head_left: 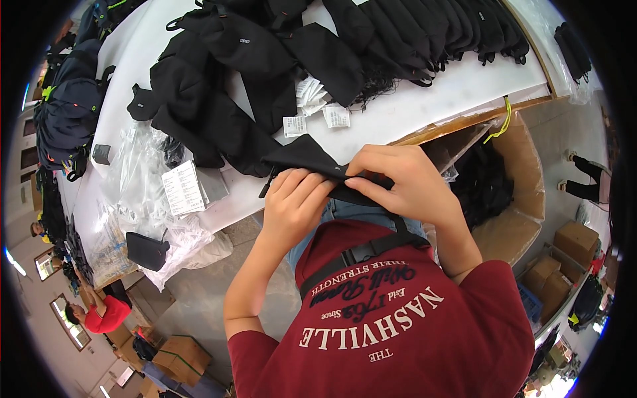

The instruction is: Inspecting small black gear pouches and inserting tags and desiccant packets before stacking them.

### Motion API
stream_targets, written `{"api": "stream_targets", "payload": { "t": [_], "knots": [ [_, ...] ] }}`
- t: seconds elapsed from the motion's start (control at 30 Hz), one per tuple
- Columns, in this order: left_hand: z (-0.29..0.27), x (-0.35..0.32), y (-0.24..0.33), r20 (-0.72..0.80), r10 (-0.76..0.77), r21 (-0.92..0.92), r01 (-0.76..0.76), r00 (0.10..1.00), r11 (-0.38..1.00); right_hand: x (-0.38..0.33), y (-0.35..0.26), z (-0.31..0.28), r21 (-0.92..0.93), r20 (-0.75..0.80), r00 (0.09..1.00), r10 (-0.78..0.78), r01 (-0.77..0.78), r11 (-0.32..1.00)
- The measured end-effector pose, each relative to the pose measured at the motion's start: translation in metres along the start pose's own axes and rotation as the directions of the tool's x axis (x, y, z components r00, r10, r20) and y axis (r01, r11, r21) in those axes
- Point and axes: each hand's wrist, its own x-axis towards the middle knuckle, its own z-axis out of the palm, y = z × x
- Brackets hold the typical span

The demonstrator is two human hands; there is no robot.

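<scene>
A black fabric pouch (304, 156) is stretched between my hands at the near edge of the white table, close to my waist. On its left end my left hand (293, 197) lies with the fingers bent over the cloth, holding it; the thumb is hidden. My right hand (396, 178) pinches the right part of the pouch between thumb and fingers, near a small light mark. Just beyond, a heap of similar black pouches (199, 86) reaches almost to my left hand. White paper tags (312, 96) lie among them.
A long row of black pouches (424, 30) lines the table's far side. Clear plastic bags (136, 176) and a printed sheet (184, 190) lie left, near a small black pouch (147, 251). An open cardboard box (527, 179) stands right. A person in red (109, 313) is far left.
</scene>
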Motion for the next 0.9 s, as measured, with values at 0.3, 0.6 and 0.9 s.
{"api": "stream_targets", "payload": {
  "t": [0.3,0.6,0.9],
  "knots": [
    [-0.012,-0.001,0.020,0.082,0.016,-0.044,-0.013,0.997,0.999,0.029,0.018,-0.010,-0.097,-0.161,0.986,0.039,-0.055,0.994],
    [-0.043,0.002,0.018,0.381,-0.352,-0.241,0.460,0.855,0.855,0.045,0.092,0.004,0.728,0.388,0.921,-0.023,-0.291,0.621],
    [-0.024,-0.024,0.017,0.165,-0.724,-0.470,0.699,0.669,0.539,-0.005,0.076,0.026,0.520,0.423,0.844,0.329,-0.523,0.675]
  ]
}}
